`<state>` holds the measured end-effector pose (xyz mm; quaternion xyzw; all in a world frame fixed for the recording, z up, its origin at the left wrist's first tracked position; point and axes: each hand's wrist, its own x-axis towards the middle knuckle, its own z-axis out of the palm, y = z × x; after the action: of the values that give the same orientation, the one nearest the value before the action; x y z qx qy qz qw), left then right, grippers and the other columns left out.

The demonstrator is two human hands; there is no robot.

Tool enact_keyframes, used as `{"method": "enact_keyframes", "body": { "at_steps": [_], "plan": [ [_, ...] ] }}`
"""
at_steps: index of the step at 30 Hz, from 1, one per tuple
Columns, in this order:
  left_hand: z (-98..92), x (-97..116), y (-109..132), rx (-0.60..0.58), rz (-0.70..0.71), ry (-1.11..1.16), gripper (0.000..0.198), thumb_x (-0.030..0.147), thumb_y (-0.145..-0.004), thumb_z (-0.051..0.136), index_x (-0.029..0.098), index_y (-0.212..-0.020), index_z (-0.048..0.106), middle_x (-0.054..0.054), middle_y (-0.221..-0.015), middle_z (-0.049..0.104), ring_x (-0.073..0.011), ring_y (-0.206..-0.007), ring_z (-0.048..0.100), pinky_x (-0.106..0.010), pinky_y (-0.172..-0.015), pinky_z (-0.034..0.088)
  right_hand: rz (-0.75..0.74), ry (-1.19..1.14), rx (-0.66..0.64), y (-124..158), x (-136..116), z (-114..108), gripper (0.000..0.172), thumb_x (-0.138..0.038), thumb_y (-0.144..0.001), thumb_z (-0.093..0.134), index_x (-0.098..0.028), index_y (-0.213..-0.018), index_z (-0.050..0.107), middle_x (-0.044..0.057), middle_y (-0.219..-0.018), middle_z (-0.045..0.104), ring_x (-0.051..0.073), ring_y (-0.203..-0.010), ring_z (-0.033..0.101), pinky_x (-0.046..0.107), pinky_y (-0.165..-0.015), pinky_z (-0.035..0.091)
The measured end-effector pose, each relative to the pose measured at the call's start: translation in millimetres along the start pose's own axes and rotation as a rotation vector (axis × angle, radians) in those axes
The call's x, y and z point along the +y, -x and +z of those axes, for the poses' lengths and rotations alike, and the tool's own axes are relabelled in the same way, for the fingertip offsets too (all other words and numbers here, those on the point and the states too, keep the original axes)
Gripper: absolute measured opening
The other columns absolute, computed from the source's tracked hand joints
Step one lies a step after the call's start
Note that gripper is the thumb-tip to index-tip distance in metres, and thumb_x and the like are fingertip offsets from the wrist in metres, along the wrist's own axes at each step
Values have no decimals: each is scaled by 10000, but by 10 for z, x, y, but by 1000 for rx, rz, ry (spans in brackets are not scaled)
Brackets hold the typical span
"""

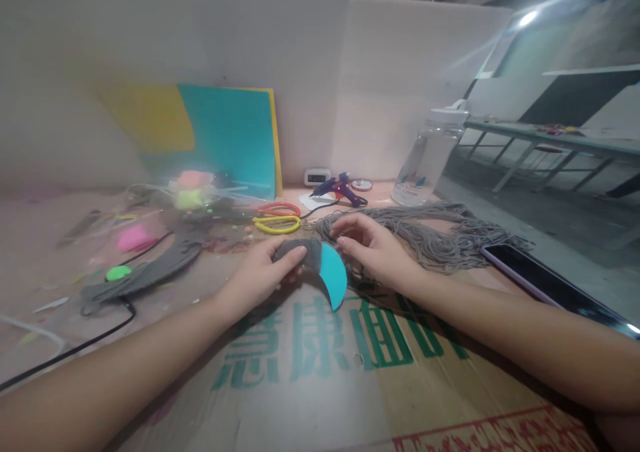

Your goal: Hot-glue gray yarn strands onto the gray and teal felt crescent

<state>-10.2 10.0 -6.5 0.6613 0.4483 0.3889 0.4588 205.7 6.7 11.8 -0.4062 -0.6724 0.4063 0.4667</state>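
A crescent-shaped blue foam piece (334, 275) is partly wrapped in grey yarn, with its bare blue tip pointing down toward me. My left hand (277, 265) grips the wrapped part, thumb on top. Just right of the blue tip, my right hand (373, 245) has its thumb and index finger curled together on the grey yarn; the strand itself is hard to make out. Behind and beyond that hand spreads a loose skein of grey yarn (450, 229). To the left lies another curved grey piece (160, 269), apart from both hands.
Red and yellow-handled scissors (277, 225) and a blue glue gun (337, 189) lie beyond my hands. A clear bottle (430, 155) stands at the back right, a phone (545, 282) at the right. Coloured sheets (230, 139) lean on the wall. A black cable (95, 339) crosses the left.
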Motion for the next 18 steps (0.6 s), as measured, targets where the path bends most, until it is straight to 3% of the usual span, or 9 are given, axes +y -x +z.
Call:
{"method": "enact_keyframes", "body": {
  "at_steps": [2, 8, 18],
  "plan": [
    [7, -10, -10, -17, -15, 19, 313, 504, -835, 601, 191, -834, 582, 34, -593, 572, -109, -482, 513, -192, -404, 345, -45, 22, 60, -33, 50, -9, 170, -183, -782, 616, -212, -945, 575, 0, -888, 590, 138, -787, 560, 269, -707, 440],
    [17, -14, -27, -58, -3, 20, 320, 493, -841, 593, 180, -782, 553, 37, -590, 561, -100, -488, 503, -188, -426, 351, -103, 153, 60, -53, 145, -36, 126, -121, -777, 537, -198, -874, 562, -11, -799, 515, 135, -735, 489, 275, -670, 393],
    [22, -12, -47, -99, -16, 5, 310, 465, -852, 578, 160, -805, 545, 38, -582, 554, -81, -487, 496, -174, -435, 355, -144, 255, 45, -38, 177, -43, 75, -126, -796, 498, -198, -804, 515, -15, -742, 472, 141, -691, 453, 280, -642, 369]
  ]
}}
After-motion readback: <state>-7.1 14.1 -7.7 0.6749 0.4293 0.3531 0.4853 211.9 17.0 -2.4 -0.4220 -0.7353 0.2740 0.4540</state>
